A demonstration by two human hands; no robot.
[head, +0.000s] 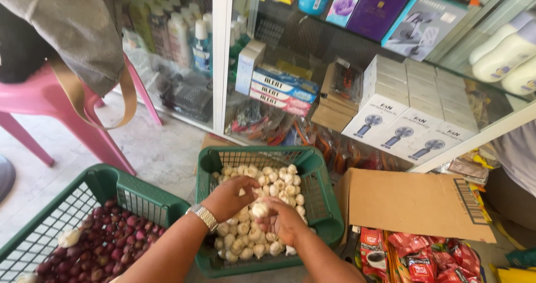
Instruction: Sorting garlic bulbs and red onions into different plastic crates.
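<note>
A green plastic basket (324, 205) on the floor holds several white garlic bulbs (279, 183). Both my hands are over it. My left hand (228, 197), with a silver wristwatch (203, 216) on the wrist, rests palm down on the bulbs. Just to its right, my right hand (283, 220) is cupped and grips one garlic bulb (260, 210) at its fingertips. The two hands nearly touch around that bulb.
A second green basket (109, 189) at the left holds dark red shallots (106, 244) and a stray garlic bulb (69, 238). A cardboard box (407, 202) with red sachets sits at the right. Behind stand a glass display cabinet (222, 60) and a pink plastic chair (72, 115).
</note>
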